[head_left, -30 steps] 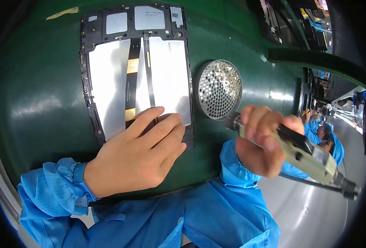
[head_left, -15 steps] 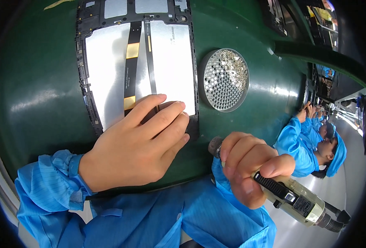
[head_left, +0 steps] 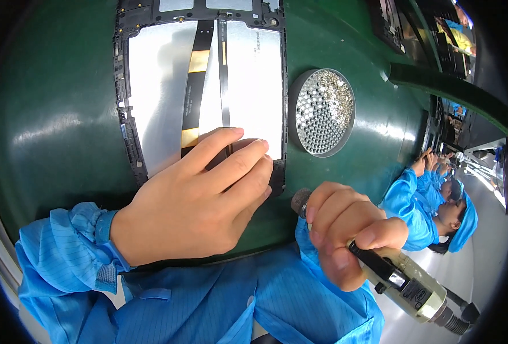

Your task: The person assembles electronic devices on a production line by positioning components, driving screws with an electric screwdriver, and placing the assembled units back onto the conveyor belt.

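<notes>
A tablet frame (head_left: 254, 86) with a bright silver metal plate and black edges lies on the green work surface. Two dark ribbon cables run down it; the wider flat cable (head_left: 191, 106) has gold patches. My left hand (head_left: 191, 200) rests over the frame's near end, fingers stretched out and slightly apart, hiding the lower ends of the cables. My right hand (head_left: 351, 229) is wrapped round an electric screwdriver (head_left: 411, 281) with a pale body and black lever, the thumb beside the lever. Its knurled nose (head_left: 301, 200) points left, apart from the frame.
A round grey tray (head_left: 323, 112) of small screws, its base full of holes, stands right of the frame. Beyond it a dark green bar (head_left: 449, 89) crosses the far right. Co-workers in blue (head_left: 411, 212) sit along the line at the right.
The tablet frame has shifted slightly right and toward the far edge in the view, with my left hand still on it. The screwdriver stays nearly where it was in my right hand.
</notes>
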{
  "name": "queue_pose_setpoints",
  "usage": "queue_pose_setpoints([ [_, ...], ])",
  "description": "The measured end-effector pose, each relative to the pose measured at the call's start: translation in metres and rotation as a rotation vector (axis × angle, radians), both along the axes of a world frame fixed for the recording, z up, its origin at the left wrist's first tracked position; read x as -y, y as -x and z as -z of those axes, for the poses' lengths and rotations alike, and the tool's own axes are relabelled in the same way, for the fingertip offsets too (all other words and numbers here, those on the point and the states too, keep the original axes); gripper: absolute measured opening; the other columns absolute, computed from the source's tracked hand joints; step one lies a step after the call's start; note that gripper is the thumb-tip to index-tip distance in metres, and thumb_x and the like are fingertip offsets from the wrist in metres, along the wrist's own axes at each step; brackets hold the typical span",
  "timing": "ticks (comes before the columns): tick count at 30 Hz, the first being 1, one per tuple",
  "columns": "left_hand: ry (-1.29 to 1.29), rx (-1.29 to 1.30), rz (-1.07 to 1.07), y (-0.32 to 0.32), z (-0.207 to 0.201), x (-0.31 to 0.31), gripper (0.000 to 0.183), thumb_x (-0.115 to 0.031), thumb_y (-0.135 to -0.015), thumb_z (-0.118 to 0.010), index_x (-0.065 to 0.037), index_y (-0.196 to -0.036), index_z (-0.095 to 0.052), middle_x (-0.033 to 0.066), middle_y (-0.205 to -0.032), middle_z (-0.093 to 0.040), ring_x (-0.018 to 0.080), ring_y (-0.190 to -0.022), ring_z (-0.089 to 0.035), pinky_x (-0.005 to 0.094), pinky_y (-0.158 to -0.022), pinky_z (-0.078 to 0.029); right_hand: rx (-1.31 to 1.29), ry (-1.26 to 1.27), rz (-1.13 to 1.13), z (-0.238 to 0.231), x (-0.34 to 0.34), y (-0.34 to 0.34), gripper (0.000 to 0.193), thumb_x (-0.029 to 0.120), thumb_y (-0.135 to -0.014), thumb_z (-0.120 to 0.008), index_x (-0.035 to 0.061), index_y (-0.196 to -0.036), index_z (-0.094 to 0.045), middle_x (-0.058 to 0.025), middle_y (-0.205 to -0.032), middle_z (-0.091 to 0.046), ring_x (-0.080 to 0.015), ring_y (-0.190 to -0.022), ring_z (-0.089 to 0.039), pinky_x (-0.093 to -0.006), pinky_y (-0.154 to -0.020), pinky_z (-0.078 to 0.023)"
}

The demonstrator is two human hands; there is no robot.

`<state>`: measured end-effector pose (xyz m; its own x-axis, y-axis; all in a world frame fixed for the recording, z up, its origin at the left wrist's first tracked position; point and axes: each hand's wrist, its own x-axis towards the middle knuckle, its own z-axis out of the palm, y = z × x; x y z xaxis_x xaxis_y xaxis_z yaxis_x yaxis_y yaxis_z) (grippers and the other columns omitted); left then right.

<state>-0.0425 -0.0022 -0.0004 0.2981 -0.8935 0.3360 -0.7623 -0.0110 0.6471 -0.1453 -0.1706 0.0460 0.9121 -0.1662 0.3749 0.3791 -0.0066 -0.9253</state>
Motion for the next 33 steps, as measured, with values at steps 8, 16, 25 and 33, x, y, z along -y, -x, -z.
queue_pose_setpoints([
  [8, 0.026, 0.014, -0.037, 0.001, 0.000, 0.001, 0.025, -0.013, -0.077, -0.073, 0.006, -0.092, -0.067, 0.0149, -0.107, -0.062, 0.0291, -0.110, -0.055, 0.0472, -0.098, -0.041, 0.032, 0.059, -0.052, 0.002, 0.002, 0.000, 0.040, -0.006, -0.068, -0.063, 0.0032, -0.104, -0.048, -0.0086, -0.064, -0.055, -0.0221, -0.054, -0.055, -0.0397, -0.052, -0.047],
  [16, -0.049, 0.185, 0.088, -0.005, -0.004, -0.003, 0.021, -0.011, -0.075, -0.064, -0.003, -0.094, -0.070, 0.0166, -0.109, -0.063, 0.0326, -0.111, -0.055, 0.0499, -0.101, -0.039, 0.069, -0.103, 0.254, 0.009, 0.030, -0.022, 0.037, 0.005, -0.078, -0.057, 0.0060, -0.113, -0.046, -0.0089, -0.066, -0.048, -0.0219, -0.059, -0.049, -0.0401, -0.059, -0.041],
  [25, -0.064, 0.158, 0.098, -0.008, -0.004, -0.002, 0.020, -0.010, -0.074, -0.065, -0.003, -0.092, -0.070, 0.0169, -0.108, -0.064, 0.0312, -0.111, -0.057, 0.0494, -0.099, -0.041, 0.011, -0.135, 0.213, 0.021, 0.032, -0.021, 0.036, 0.000, -0.075, -0.054, 0.0040, -0.110, -0.046, -0.0097, -0.065, -0.048, -0.0207, -0.056, -0.048, -0.0390, -0.057, -0.043],
  [33, -0.062, 0.157, 0.082, -0.007, -0.003, -0.002, 0.019, -0.011, -0.074, -0.067, -0.004, -0.092, -0.070, 0.0158, -0.109, -0.064, 0.0306, -0.111, -0.057, 0.0487, -0.099, -0.042, -0.001, -0.100, 0.200, 0.021, 0.032, -0.021, 0.035, -0.001, -0.076, -0.055, 0.0045, -0.109, -0.047, -0.0078, -0.063, -0.049, -0.0195, -0.057, -0.049, -0.0384, -0.057, -0.044],
])
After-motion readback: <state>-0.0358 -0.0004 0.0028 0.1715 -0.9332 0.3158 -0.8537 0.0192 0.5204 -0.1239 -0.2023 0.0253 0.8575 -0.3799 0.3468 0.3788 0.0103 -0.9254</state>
